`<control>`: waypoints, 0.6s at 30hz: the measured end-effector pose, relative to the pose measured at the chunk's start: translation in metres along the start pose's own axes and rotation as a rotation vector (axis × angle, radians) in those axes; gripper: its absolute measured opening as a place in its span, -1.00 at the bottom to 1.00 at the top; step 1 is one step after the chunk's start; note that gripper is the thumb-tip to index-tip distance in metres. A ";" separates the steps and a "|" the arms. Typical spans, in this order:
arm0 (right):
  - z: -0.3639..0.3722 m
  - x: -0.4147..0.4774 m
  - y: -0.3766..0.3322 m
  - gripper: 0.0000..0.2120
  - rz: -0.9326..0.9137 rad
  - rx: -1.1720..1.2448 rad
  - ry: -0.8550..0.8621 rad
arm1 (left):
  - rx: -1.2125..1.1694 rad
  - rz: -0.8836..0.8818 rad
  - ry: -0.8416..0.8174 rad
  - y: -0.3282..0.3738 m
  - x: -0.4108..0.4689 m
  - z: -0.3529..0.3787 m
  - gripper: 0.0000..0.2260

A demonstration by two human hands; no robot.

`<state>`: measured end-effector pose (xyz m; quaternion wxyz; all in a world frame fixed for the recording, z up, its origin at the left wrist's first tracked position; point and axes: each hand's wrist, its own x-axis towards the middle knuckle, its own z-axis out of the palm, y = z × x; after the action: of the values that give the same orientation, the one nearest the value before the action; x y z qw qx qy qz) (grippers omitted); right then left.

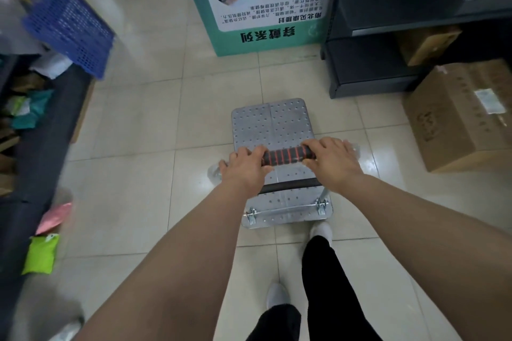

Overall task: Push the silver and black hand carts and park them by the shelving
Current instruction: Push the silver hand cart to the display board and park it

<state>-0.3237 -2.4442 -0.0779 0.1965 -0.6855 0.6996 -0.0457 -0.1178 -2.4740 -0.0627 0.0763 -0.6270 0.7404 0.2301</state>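
Note:
The silver hand cart (273, 124) stands on the tiled floor just ahead of my feet, its perforated metal deck bare. Its handle (288, 157) has a black grip with red rings. My left hand (245, 167) is closed around the handle's left end and my right hand (332, 159) around its right end. Dark grey shelving (368, 63) stands ahead to the right, a short way beyond the cart's front corner. No black cart is in view.
A teal and white display stand (266, 36) blocks the floor straight ahead. A cardboard box (460, 116) sits on the floor at the right. A blue plastic crate (69, 28) and a low dark counter (41, 147) with packets line the left side.

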 end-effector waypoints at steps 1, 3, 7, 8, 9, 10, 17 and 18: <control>-0.002 0.014 0.003 -0.68 -0.020 -0.007 0.012 | -0.001 -0.010 0.007 0.001 0.012 -0.005 -0.71; -0.008 0.044 0.010 -0.69 -0.065 -0.017 0.033 | -0.004 -0.032 0.026 0.006 0.037 -0.014 -0.71; -0.027 0.104 0.032 -0.65 -0.111 -0.033 0.016 | 0.001 -0.078 0.051 0.024 0.088 -0.033 -0.71; -0.032 0.120 0.038 -0.64 -0.120 -0.044 0.014 | -0.004 -0.088 0.050 0.029 0.102 -0.037 -0.71; -0.038 0.135 0.044 -0.62 -0.127 -0.052 0.007 | -0.014 -0.101 0.051 0.035 0.114 -0.041 -0.70; -0.044 0.149 0.050 -0.60 -0.128 -0.058 -0.001 | -0.020 -0.112 0.056 0.042 0.125 -0.044 -0.70; -0.072 0.198 0.073 -0.46 0.004 -0.039 -0.014 | -0.098 -0.112 0.036 0.082 0.177 -0.063 -0.71; -0.074 0.201 0.073 -0.45 0.021 -0.031 -0.009 | -0.108 -0.105 0.036 0.086 0.182 -0.065 -0.71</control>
<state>-0.4145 -2.6519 -0.0767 0.1895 -0.6812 0.7066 -0.0298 -0.2257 -2.6556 -0.0574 0.0410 -0.6720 0.6943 0.2543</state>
